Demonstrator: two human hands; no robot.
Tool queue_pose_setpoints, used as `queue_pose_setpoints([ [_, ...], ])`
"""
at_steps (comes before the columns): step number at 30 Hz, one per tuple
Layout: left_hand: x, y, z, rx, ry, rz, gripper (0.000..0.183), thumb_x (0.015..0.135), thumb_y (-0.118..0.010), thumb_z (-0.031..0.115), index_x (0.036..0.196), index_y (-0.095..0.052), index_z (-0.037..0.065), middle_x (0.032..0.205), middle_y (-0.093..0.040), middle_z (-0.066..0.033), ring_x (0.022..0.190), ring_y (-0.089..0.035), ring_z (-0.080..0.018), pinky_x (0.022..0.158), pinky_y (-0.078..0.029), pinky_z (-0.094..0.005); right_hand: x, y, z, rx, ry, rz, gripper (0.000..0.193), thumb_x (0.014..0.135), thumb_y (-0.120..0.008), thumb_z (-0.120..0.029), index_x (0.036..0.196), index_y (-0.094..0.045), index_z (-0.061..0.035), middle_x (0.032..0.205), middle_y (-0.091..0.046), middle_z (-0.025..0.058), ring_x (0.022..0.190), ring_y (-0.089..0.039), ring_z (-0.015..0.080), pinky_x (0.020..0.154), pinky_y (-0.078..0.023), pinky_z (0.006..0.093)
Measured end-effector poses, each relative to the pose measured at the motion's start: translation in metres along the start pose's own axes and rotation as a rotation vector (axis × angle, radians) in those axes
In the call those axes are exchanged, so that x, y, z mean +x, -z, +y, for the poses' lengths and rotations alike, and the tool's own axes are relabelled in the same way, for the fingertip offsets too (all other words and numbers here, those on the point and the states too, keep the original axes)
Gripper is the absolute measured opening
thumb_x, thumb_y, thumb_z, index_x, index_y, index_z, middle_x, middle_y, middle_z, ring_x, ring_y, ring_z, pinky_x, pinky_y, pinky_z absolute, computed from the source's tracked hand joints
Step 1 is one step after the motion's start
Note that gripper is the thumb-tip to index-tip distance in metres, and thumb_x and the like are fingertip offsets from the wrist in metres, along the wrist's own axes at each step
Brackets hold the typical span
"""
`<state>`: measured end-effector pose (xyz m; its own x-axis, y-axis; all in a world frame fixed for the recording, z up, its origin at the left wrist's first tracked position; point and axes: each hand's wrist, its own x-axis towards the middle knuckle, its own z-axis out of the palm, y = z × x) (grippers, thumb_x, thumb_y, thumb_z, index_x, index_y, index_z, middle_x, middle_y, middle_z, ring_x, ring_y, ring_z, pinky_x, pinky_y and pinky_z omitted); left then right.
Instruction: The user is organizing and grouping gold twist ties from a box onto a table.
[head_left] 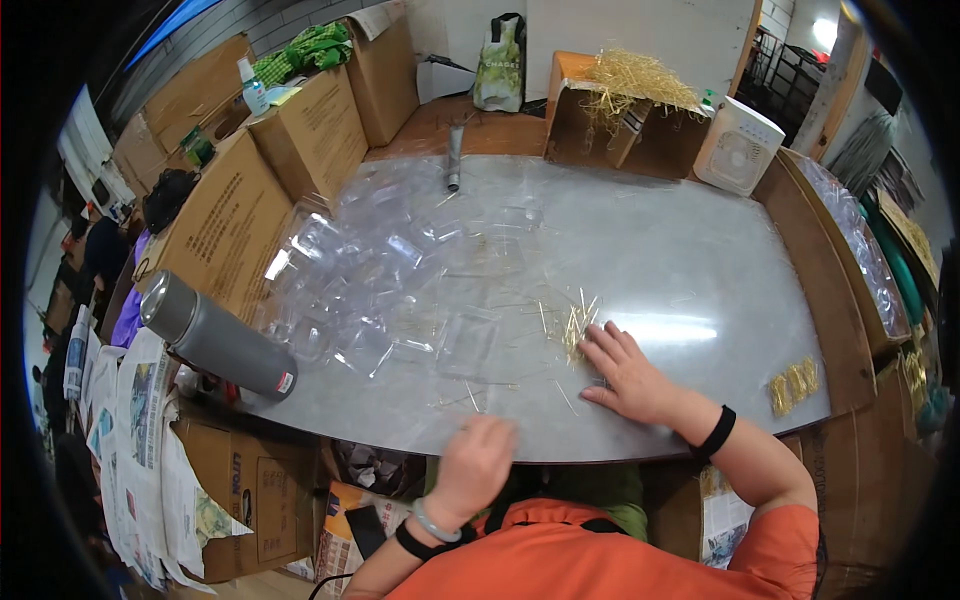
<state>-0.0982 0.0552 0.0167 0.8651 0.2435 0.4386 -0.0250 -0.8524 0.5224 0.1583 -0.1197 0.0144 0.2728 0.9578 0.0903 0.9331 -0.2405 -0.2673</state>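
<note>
The person's right hand (630, 375) rests palm-down on the grey table (660, 245), fingers extended and loosely spread, closed around nothing. Its fingertips meet the near right side of a small pile of thin gold sticks (574, 330). From that hand, the pile lies leftward and slightly farther from the person. Most of its sticks run lengthwise away from the body, fanning a little, so the fingers reach across them at a slant.

The left hand (478, 462) is farther from the pile, which lies ahead of it and to its right. This hand is raised near the table's front edge, fingers curled; it is blurred, so I cannot tell whether it holds anything. Just beyond it lie a few stray sticks (471, 398), some crosswise, one pointing away. Another single stick (566, 398) lies between the hands, tilted.

Left of the pile, apart from it, sits a clear plastic tray (469, 343); a broad heap of clear plastic pieces (375, 235) spreads behind and to its left. At the table's left edge a grey bottle (225, 340) leans. Near the right edge, well apart from both hands, lie tied-looking gold bundles (794, 386). A white fan (738, 147) stands at the far right corner.
</note>
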Motion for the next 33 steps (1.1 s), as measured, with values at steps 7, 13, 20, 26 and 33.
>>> queue_pose_setpoints([
  [7,0.014,-0.037,0.011,0.146,0.008,-0.073,0.058,0.091,-0.069,0.02,0.134,-0.049,-0.014,0.145,-0.043,-0.0318,0.14,-0.037,-0.0466,0.116,-0.033,-0.0513,0.043,0.042,-0.016,0.061,-0.083,0.075,0.044,0.093,-0.068,-0.032,0.124,-0.059,-0.0017,0.13,-0.058,0.0193,0.118,-0.058,0.0399,0.095,-0.052,0.0479],
  [13,0.04,-0.053,0.015,0.165,-0.055,-0.179,0.069,0.092,-0.068,0.029,0.14,-0.044,-0.013,0.146,-0.043,-0.0308,0.14,-0.037,-0.0469,0.118,-0.028,-0.0538,0.127,0.017,0.002,-0.236,-0.306,0.149,0.036,0.094,-0.066,-0.037,0.095,-0.069,-0.0017,0.11,-0.061,0.0149,0.103,-0.063,0.0335,0.082,-0.057,0.0438],
  [20,0.04,-0.052,0.008,-0.096,-0.042,-0.14,0.072,0.089,-0.073,0.025,0.141,-0.042,-0.013,0.15,-0.037,-0.0303,0.142,-0.033,-0.0472,0.119,-0.027,-0.0538,0.125,-0.003,-0.009,-0.303,0.052,0.092,0.019,0.089,-0.064,-0.019,0.1,-0.064,-0.003,0.102,-0.06,0.0118,0.101,-0.063,0.03,0.078,-0.058,0.0391],
  [26,0.045,-0.048,0.01,-0.045,0.002,-0.117,0.074,0.088,-0.075,0.027,0.141,-0.041,-0.013,0.148,-0.036,-0.0308,0.142,-0.031,-0.0489,0.118,-0.027,-0.0565,0.055,0.032,0.001,-0.158,0.041,-0.004,0.027,0.086,-0.057,-0.006,0.112,-0.065,-0.006,0.107,-0.062,0.0133,0.103,-0.064,0.0303,0.084,-0.057,0.041],
  [33,0.048,-0.048,0.009,-0.038,-0.027,-0.178,0.077,0.088,-0.076,0.031,0.142,-0.041,-0.012,0.15,-0.035,-0.0302,0.143,-0.03,-0.0489,0.118,-0.025,-0.0594,-0.009,0.06,0.103,-0.667,-0.434,-0.034,0.039,0.077,-0.066,0.006,0.116,-0.059,0.0004,0.111,-0.061,0.0154,0.107,-0.061,0.0309,0.084,-0.058,0.034],
])
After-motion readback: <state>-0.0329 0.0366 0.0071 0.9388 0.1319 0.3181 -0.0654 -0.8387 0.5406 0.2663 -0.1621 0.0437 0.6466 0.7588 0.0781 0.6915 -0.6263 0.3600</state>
